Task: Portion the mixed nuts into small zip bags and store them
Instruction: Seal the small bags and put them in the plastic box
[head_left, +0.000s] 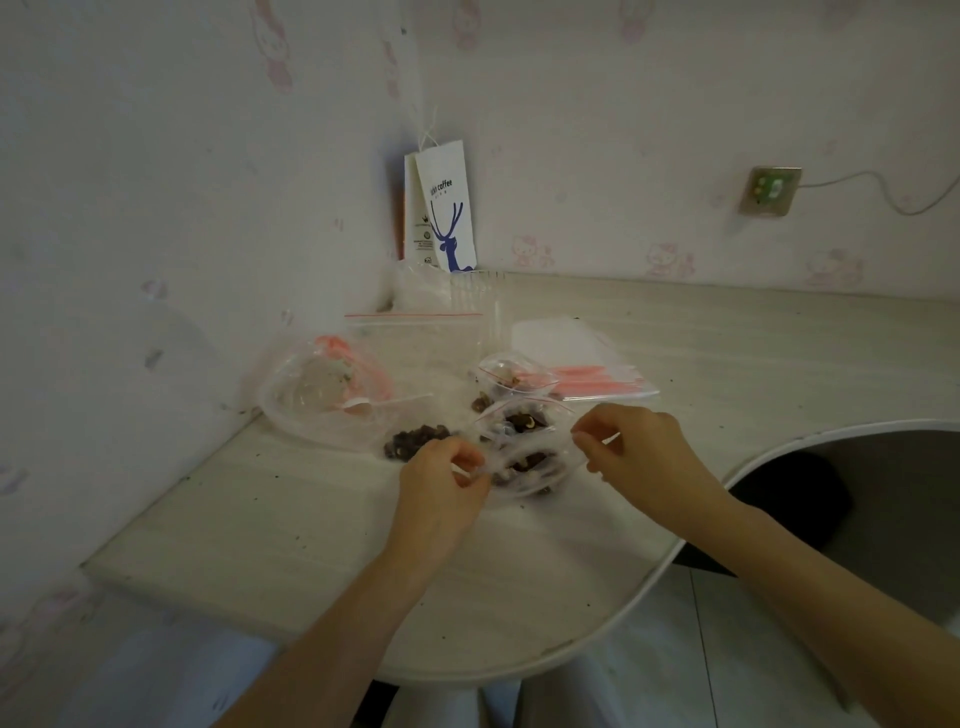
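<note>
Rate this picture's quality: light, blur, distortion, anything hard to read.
Head view: dim, flat light with no hard shadows or glare; the wide-angle lens stretches the frame's edges; the zip bag pinched between the left hand and right hand is soft, its nuts a dark smear; print on the paper bag is partly legible.

wall (623, 104) was pale paper with pink cartoon cats | desk (291, 519) was light woodgrain, curved edge | socket (771, 191) held a cable (841, 178) | floor (727, 649) was pale tile
</note>
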